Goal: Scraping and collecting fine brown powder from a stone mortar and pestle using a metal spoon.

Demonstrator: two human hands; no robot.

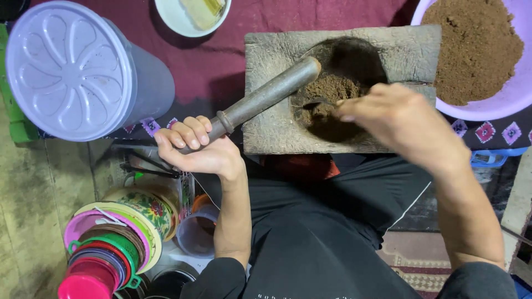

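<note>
We see the left hand (198, 148) clenched around the lower end of a long dark pestle (260, 99), fingers wrapped over the handle just below its raised collar. The pestle lies tilted, its blunt head resting at the upper left rim of the hollow in a rough stone mortar block (266, 58). The hollow holds a mound of coarse brown ground powder (327, 94). The right hand (399, 119) reaches in from the right, fingers pinched on the handle of what appears to be a small metal spoon (318, 103); the handle is mostly hidden under the fingers, so we cannot be sure of the tool. Its tip sits in the powder near the middle of the hollow. The mortar block rests on a dark red cloth (221, 61). At upper right, just beside the block, a lilac bowl (510, 94) is heaped with more brown powder. At upper left stands a grey plastic container with a flower-patterned lid (69, 69). A white dish (177, 19) sits at the top edge. At lower left lies a stack of coloured lids and bowls (111, 249).
</note>
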